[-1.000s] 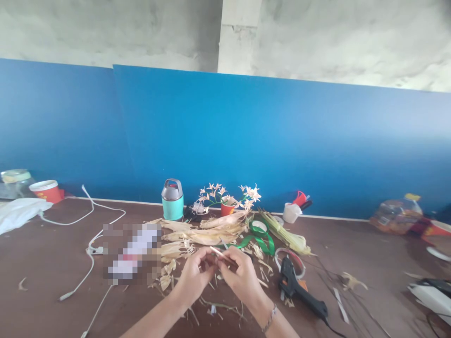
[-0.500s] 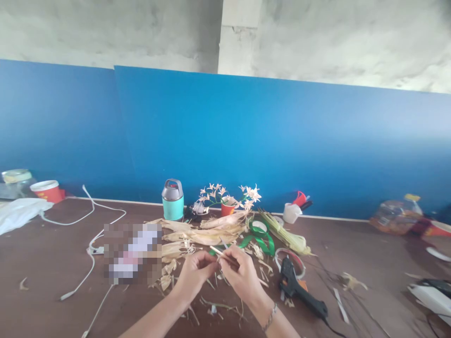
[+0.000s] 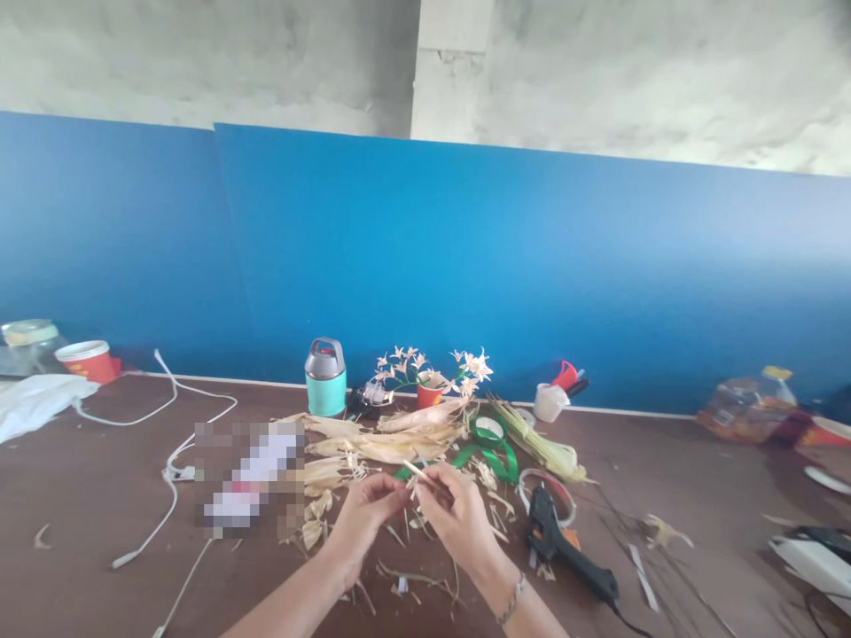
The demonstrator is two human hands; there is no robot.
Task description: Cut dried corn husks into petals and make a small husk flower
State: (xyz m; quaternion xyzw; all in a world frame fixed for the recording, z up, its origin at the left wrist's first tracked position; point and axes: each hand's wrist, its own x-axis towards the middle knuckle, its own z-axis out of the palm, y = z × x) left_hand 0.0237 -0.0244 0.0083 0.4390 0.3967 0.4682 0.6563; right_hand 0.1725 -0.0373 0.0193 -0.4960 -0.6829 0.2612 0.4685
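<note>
My left hand [image 3: 369, 518] and my right hand [image 3: 458, 518] meet fingertip to fingertip above the brown table. A thin pale stick [image 3: 416, 470] runs through my right hand, its tip poking out past the fingers and its other end showing below the palm. My left thumb and forefinger are pinched together on a small pale piece of husk [image 3: 410, 487] close to the stick. The fingers hide most of this piece. Dried corn husks [image 3: 392, 446] lie just beyond my hands, with a green ribbon [image 3: 502, 461] to their right.
A black glue gun [image 3: 565, 545] rests near a roll of tape [image 3: 532, 483] at right. Behind stand a teal flask [image 3: 326, 390], a red cup [image 3: 430, 395] with pale husk flowers, and a white cup [image 3: 550, 403] of tools. White cables [image 3: 174, 461] trail at left.
The stick's tip has shifted slightly to the right and up, and the small pale piece shows more between the fingertips. Both hands otherwise stay in place.
</note>
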